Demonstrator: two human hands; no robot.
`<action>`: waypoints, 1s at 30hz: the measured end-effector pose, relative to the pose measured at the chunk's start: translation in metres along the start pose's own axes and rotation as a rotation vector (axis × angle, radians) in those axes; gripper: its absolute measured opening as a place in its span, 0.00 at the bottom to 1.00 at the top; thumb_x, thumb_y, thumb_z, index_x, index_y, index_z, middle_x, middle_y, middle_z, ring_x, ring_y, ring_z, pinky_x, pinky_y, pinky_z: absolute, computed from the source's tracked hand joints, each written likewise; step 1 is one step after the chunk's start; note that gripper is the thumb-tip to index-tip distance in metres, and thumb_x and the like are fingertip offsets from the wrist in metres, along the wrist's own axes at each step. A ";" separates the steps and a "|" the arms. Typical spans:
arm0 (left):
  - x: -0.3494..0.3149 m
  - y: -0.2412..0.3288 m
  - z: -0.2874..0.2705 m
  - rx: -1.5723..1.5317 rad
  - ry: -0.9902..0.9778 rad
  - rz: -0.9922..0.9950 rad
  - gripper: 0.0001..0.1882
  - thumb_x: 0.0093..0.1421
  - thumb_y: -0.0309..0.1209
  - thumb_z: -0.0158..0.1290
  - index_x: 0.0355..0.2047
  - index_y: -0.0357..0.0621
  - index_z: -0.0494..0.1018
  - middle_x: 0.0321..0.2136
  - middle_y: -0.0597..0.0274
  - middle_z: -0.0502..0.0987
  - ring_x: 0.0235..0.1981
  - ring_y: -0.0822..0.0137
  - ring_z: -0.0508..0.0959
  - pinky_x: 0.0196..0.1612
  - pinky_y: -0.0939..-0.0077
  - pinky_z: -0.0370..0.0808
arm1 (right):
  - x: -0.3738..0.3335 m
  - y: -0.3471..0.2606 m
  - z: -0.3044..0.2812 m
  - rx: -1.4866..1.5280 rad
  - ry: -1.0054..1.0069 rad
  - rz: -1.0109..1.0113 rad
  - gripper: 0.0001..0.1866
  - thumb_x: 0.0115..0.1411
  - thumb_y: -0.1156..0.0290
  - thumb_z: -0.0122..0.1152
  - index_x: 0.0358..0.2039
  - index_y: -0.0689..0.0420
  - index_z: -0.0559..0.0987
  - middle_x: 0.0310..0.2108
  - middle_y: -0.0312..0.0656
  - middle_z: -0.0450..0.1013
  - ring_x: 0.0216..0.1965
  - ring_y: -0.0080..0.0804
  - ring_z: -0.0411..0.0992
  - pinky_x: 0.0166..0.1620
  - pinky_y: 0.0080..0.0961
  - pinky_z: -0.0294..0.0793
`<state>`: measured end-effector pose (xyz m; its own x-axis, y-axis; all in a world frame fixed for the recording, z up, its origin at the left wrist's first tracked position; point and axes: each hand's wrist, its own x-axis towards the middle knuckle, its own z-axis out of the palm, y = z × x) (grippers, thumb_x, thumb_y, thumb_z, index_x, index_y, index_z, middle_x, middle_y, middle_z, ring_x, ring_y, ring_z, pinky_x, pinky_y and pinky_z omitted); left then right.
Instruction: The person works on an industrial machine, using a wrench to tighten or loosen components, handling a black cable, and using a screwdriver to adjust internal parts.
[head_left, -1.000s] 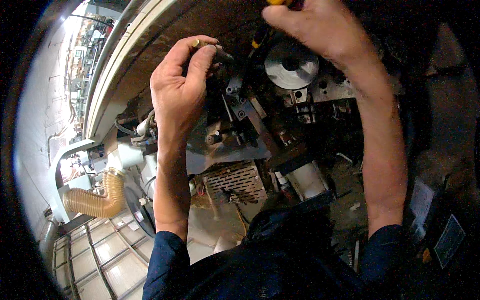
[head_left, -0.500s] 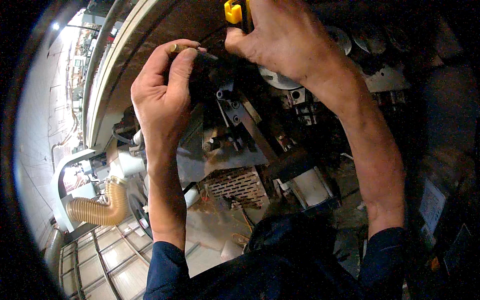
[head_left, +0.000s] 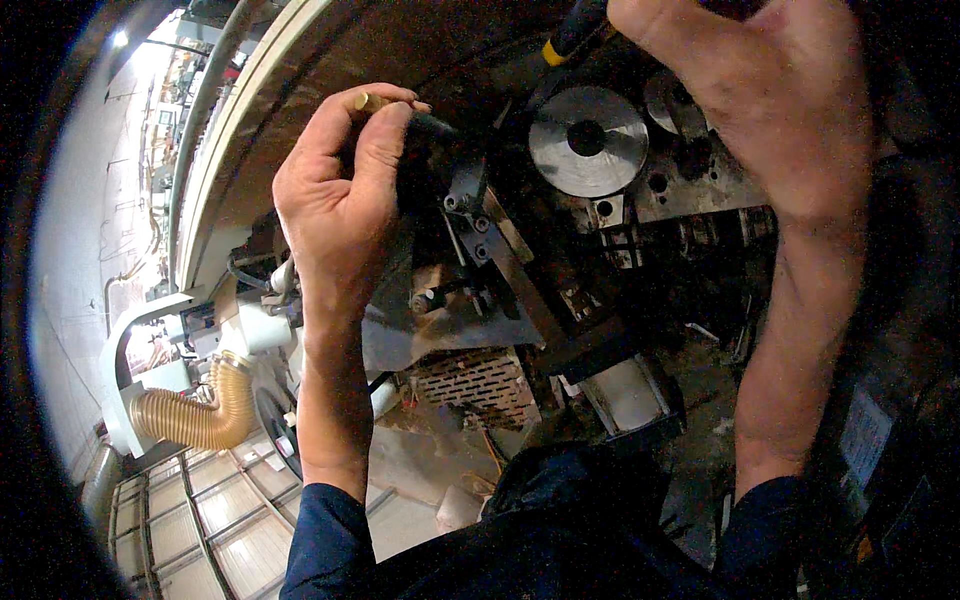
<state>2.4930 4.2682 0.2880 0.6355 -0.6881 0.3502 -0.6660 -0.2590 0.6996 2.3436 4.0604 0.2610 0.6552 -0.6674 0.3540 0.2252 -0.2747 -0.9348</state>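
Observation:
My left hand [head_left: 345, 185] is closed in a pinch of thumb and forefinger, over the dark machine parts. Between them is a small rod [head_left: 368, 102] with a round brass-coloured end; its far part is hidden in shadow. Up at the right, my right hand [head_left: 765, 110] is bent round a black-and-yellow handled tool [head_left: 575, 38]. Only part of that tool shows, and its exact kind is not clear. Below the tool lies a shiny steel disc [head_left: 605, 165] with a dark centre hole. A dark metal arm with bolts [head_left: 490, 240] slants down beside my left hand.
A perforated metal plate [head_left: 475, 385] sits low in the middle, near a pale roller-like part [head_left: 628, 395] in a frame. At left are a ribbed tan hose [head_left: 200, 408] and a curved pale machine edge [head_left: 225, 160]. Deep shadow covers the right side.
My right hand has moved to the right with the black-and-yellow tool, uncovering the steel disc. My left hand still pinches the rod, slightly farther right in the view.

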 end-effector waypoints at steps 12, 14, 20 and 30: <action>0.001 0.003 -0.003 0.089 -0.004 0.015 0.05 0.61 0.24 0.53 0.36 0.38 0.77 0.29 0.64 0.80 0.31 0.78 0.76 0.37 0.84 0.71 | 0.002 0.023 0.033 -0.118 -0.097 0.052 0.16 0.55 0.65 0.66 0.39 0.61 0.75 0.32 0.37 0.77 0.34 0.25 0.74 0.40 0.27 0.75; 0.002 0.004 -0.002 0.120 -0.013 0.032 0.05 0.61 0.24 0.53 0.36 0.38 0.77 0.28 0.64 0.80 0.30 0.78 0.76 0.37 0.84 0.72 | -0.001 0.029 0.044 -0.199 -0.103 0.029 0.18 0.54 0.65 0.67 0.39 0.62 0.75 0.32 0.39 0.77 0.34 0.26 0.75 0.40 0.27 0.75; 0.001 -0.003 -0.003 0.119 -0.004 0.086 0.04 0.60 0.23 0.53 0.35 0.39 0.76 0.28 0.63 0.80 0.29 0.76 0.76 0.35 0.83 0.72 | 0.001 0.007 0.046 -0.406 -0.186 0.044 0.21 0.53 0.62 0.67 0.40 0.63 0.74 0.32 0.40 0.76 0.34 0.26 0.74 0.40 0.26 0.74; 0.002 -0.004 -0.003 0.088 -0.019 0.089 0.04 0.60 0.23 0.53 0.35 0.39 0.76 0.27 0.63 0.79 0.28 0.77 0.75 0.34 0.84 0.71 | -0.019 0.013 0.050 -0.261 -0.055 -0.115 0.17 0.55 0.63 0.69 0.40 0.57 0.74 0.30 0.36 0.74 0.34 0.21 0.72 0.39 0.22 0.73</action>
<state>2.4983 4.2697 0.2872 0.5651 -0.7238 0.3960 -0.7518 -0.2540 0.6085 2.3699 4.1039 0.2410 0.6755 -0.5853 0.4485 0.1117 -0.5200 -0.8468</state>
